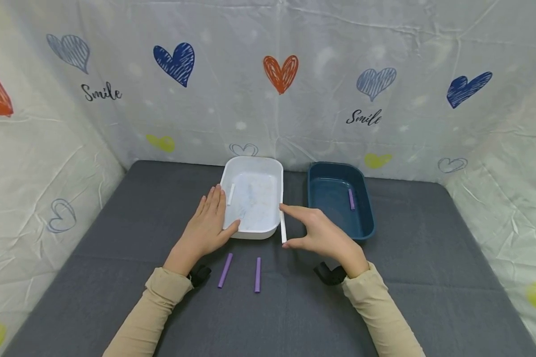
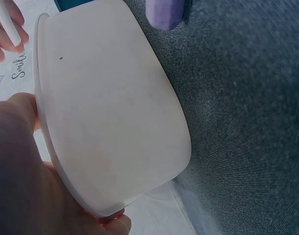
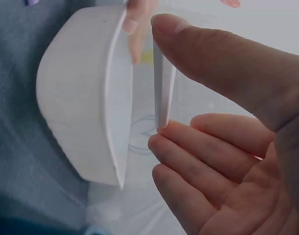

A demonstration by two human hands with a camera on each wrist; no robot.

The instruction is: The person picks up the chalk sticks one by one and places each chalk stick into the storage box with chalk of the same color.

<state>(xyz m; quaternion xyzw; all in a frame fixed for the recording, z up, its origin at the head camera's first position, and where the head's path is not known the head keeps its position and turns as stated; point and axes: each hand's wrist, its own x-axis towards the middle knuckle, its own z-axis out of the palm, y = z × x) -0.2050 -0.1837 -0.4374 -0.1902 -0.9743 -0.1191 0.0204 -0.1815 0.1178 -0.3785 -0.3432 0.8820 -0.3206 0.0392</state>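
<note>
My right hand (image 1: 323,235) holds a white chalk stick (image 1: 283,225) lengthwise between thumb and fingertips, just outside the right rim of the white tub (image 1: 274,234). The right wrist view shows the thumb at one end of this chalk (image 3: 164,88) and a fingertip at the other. On the white tub's left rim rests my left hand (image 1: 207,225), its fingers extended and its thumb at the near-left corner. Inside that tub, another white chalk stick (image 1: 231,194) lies along the left side. Two purple chalk sticks, one on the left (image 1: 225,270) and one on the right (image 1: 257,275), lie on the table before the tub.
A dark blue tub (image 1: 368,210) stands right of the white one, with a purple chalk stick (image 1: 351,199) inside. Grey cloth covers the table (image 1: 429,258). A heart-printed curtain (image 1: 232,99) hangs behind and at both sides.
</note>
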